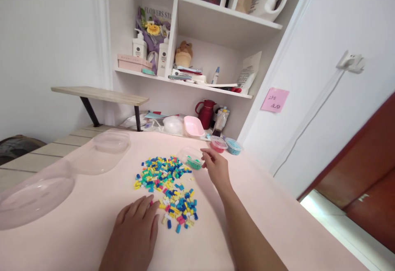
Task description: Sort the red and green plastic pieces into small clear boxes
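A loose spread of small toy building bricks [163, 174] in yellow, blue, green, white and pink covers the middle of the pink tabletop, with a second cluster of bricks [180, 209] nearer to me. My left hand [134, 227] lies palm down at the near left edge of the bricks, fingers stretched out, the fingertips close to a pink piece. Behind the pile, a clear round plastic tub [187, 154] contains some green bricks [194, 163]. My right hand [217, 170] has its thumb and fingers closed at the tub's right rim; the exact contact is partly hidden.
Red bricks [218, 144] and blue bricks [233, 146] fill two clear tubs at the back right. Two large clear trays [37, 192] lie at the left. A pink basin [194, 126] and a red jug [206, 113] stand behind, under a white shelf unit [212, 42].
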Tool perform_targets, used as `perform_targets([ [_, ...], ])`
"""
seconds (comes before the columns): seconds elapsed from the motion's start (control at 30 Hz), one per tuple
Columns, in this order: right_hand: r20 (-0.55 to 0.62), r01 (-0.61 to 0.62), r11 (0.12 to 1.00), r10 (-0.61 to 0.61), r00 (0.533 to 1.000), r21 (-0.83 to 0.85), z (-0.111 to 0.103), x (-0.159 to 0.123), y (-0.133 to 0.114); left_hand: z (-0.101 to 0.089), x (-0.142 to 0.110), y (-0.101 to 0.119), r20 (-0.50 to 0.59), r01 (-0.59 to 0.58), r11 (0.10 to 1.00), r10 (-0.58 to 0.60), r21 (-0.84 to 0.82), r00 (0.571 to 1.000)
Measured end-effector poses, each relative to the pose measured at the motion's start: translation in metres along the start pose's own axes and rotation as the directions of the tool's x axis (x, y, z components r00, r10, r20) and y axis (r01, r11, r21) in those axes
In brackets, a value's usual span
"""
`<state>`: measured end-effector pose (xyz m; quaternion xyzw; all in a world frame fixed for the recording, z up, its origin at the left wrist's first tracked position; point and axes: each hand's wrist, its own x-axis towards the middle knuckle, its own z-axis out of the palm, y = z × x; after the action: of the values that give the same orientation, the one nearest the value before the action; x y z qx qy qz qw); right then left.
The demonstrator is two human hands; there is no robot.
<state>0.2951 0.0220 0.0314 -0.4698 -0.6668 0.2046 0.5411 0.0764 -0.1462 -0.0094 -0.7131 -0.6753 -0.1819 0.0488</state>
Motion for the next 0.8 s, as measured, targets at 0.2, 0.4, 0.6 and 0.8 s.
perform_targets([
  [0.2, 0.253, 0.205, 0.976, -0.181, 0.95, -0.072, 0.019, -0.017, -0.012, 0.002, -0.002, -0.002, -0.058, -0.021, 1.0, 0.019, -0.023, 0.998],
  [0.4, 0.447, 0.318, 0.937, -0.224, 0.866, -0.145, 0.033, -0.031, -0.021, 0.0, -0.001, -0.001, -0.061, -0.041, 0.999, 0.04, -0.012, 0.997],
  [0.6, 0.582, 0.368, 0.9, -0.175, 0.794, -0.232, 0.04, -0.038, -0.025, 0.004, 0.0, -0.002, -0.074, -0.046, 0.999, 0.047, 0.01, 0.996],
  [0.8, 0.605, 0.368, 0.865, -0.098, 0.79, -0.341, 0.041, -0.037, -0.026, 0.006, -0.002, -0.003, -0.079, -0.044, 0.999, 0.045, 0.016, 0.996],
])
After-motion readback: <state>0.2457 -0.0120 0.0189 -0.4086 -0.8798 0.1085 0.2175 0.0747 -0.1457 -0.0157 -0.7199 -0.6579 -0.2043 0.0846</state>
